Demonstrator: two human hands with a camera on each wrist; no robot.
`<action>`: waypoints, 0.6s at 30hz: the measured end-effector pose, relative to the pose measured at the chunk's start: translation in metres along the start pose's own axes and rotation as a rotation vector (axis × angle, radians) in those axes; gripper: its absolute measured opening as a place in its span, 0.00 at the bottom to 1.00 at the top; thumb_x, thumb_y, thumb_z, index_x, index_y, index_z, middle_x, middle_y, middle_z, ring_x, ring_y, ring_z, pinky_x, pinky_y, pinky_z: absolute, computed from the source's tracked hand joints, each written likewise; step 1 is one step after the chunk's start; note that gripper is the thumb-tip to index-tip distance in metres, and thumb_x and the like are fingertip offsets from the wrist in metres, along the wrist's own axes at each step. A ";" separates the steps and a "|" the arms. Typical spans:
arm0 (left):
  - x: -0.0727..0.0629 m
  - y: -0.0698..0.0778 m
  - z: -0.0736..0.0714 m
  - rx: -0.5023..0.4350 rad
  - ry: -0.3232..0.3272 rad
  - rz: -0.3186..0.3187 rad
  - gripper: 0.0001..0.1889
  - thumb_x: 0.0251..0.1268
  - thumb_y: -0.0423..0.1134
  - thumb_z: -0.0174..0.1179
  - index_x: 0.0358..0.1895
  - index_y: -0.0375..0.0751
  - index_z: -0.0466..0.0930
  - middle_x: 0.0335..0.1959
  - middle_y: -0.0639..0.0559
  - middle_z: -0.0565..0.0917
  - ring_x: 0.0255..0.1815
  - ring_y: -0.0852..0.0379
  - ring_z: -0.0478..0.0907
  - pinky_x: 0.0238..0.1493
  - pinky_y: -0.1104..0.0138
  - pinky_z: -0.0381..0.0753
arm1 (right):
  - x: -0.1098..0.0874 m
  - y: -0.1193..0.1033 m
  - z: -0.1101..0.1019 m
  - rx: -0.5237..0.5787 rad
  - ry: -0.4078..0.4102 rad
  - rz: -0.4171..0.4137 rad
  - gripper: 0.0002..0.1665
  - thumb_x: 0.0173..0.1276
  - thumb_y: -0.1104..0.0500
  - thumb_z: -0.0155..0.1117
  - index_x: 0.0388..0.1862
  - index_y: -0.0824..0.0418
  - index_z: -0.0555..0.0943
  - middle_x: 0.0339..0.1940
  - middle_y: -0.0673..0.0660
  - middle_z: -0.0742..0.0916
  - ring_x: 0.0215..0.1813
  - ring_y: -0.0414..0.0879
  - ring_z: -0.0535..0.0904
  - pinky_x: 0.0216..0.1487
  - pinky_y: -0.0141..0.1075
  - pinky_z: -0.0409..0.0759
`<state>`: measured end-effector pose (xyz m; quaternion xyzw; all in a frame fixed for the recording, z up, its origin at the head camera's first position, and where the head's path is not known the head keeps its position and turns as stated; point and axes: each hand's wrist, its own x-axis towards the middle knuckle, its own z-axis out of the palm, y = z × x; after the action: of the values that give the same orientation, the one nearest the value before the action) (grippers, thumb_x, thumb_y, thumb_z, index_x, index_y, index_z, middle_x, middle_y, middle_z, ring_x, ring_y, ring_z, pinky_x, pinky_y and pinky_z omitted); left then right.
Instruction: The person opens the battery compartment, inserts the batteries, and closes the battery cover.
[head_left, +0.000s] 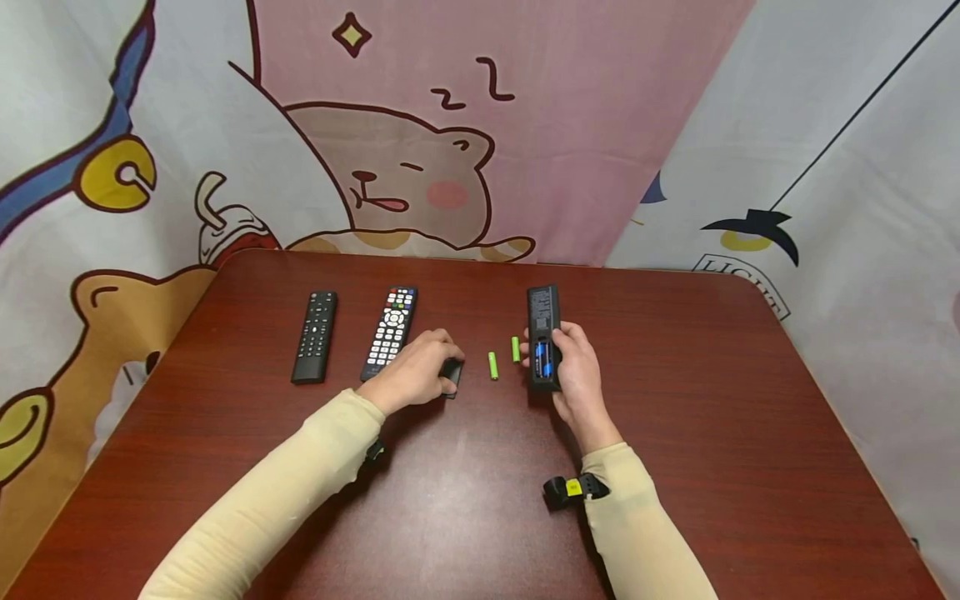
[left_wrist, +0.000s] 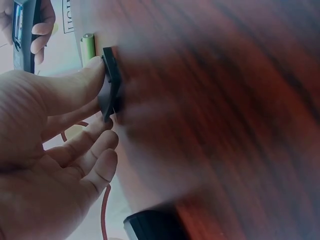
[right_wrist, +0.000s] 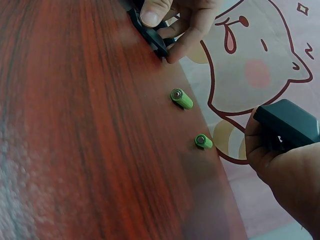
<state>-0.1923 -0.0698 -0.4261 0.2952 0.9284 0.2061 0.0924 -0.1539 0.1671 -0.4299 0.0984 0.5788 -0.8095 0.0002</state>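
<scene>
My left hand [head_left: 423, 367] pinches a small black battery cover [left_wrist: 111, 82] between thumb and fingers, close over the table. Across from it, my right hand [head_left: 581, 371] grips a black remote control [head_left: 543, 308] with its back facing up. The remote's battery compartment is uncovered, and blue batteries [head_left: 543, 360] lie inside it. Between the hands, two green batteries [head_left: 492, 366] rest on the tabletop, the farther one right by the right hand's fingers. In the right wrist view the held remote shows mostly its dark side, and its compartment is hidden.
A black remote with white buttons [head_left: 393, 321] lies just beyond my left hand, partly covered by it. Farther left is another black remote [head_left: 314, 337]. The brown wooden table [head_left: 465, 500] ends at a printed cloth backdrop [head_left: 570, 125].
</scene>
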 end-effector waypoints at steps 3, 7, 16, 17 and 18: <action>0.001 -0.002 0.001 -0.008 0.009 0.009 0.22 0.56 0.35 0.79 0.55 0.38 0.86 0.51 0.47 0.82 0.55 0.46 0.77 0.57 0.56 0.80 | 0.000 0.000 0.000 0.000 0.000 0.003 0.17 0.87 0.57 0.35 0.64 0.62 0.65 0.68 0.75 0.74 0.52 0.53 0.85 0.48 0.40 0.86; 0.001 -0.004 0.002 -0.032 0.016 0.012 0.20 0.54 0.34 0.79 0.51 0.38 0.86 0.47 0.47 0.82 0.51 0.48 0.77 0.54 0.57 0.80 | 0.000 0.000 0.000 -0.009 0.000 0.006 0.17 0.87 0.57 0.35 0.64 0.62 0.65 0.68 0.74 0.75 0.53 0.55 0.84 0.48 0.41 0.86; 0.001 -0.005 0.001 -0.101 0.096 0.061 0.15 0.53 0.28 0.78 0.42 0.39 0.84 0.38 0.47 0.79 0.41 0.51 0.80 0.46 0.58 0.83 | 0.000 0.001 0.003 -0.006 0.004 0.006 0.16 0.86 0.58 0.35 0.62 0.63 0.66 0.66 0.75 0.75 0.53 0.57 0.84 0.47 0.41 0.87; 0.001 -0.005 0.001 -0.108 0.109 0.073 0.13 0.53 0.28 0.77 0.41 0.39 0.84 0.38 0.47 0.79 0.40 0.51 0.80 0.45 0.58 0.83 | 0.000 0.002 0.003 -0.006 0.005 0.006 0.15 0.86 0.58 0.35 0.62 0.63 0.66 0.66 0.75 0.75 0.53 0.56 0.85 0.47 0.41 0.87; 0.001 -0.005 0.000 -0.113 0.120 0.082 0.12 0.54 0.27 0.77 0.39 0.39 0.84 0.37 0.48 0.79 0.39 0.51 0.80 0.44 0.59 0.83 | 0.000 0.002 0.003 -0.005 0.005 0.006 0.15 0.86 0.58 0.35 0.62 0.62 0.66 0.66 0.76 0.75 0.53 0.56 0.85 0.47 0.41 0.87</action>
<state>-0.1956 -0.0733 -0.4287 0.3144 0.9062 0.2794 0.0444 -0.1540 0.1636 -0.4306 0.1022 0.5807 -0.8077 0.0012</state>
